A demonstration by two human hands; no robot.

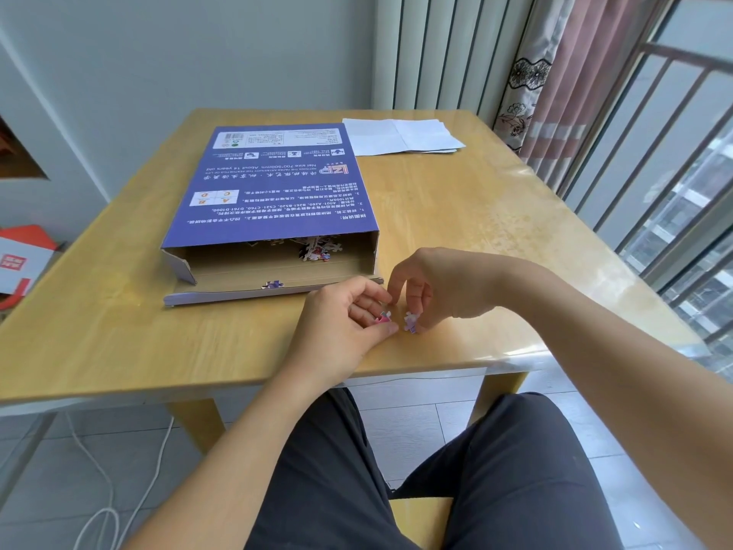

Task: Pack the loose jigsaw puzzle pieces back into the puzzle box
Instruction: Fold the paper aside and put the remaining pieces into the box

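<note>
Pale wood fills most of the view: a square table (pixel 119 311) by a curtained window, with folded white papers (pixel 400 136) at its far side. On it lies the blue puzzle box (pixel 273 184), printed side up, its near end open and its flap (pixel 222 289) folded down flat toward the person. Inside the mouth a heap of jigsaw pieces (pixel 317 250) is visible, and 1 stray piece (pixel 272 285) rests on the flap's edge.

Just in front of the box's right corner, both hands work close together on the tabletop. The left hand (pixel 341 323) curls its fingers around a pink-and-white piece (pixel 384 317), pinned between thumb and fingertips. The right hand (pixel 428 287) arches over the table and pinches a lilac piece (pixel 410 322) with fingertips pointing down; whether that piece has left the wood I cannot tell.

To finish this step well, gather both pieces into 1 hand, carry them low to the open end, and release them deep inside so they don't bounce out. Sweeping the stray piece off the flap into the box on the same pass would save a trip.
</note>
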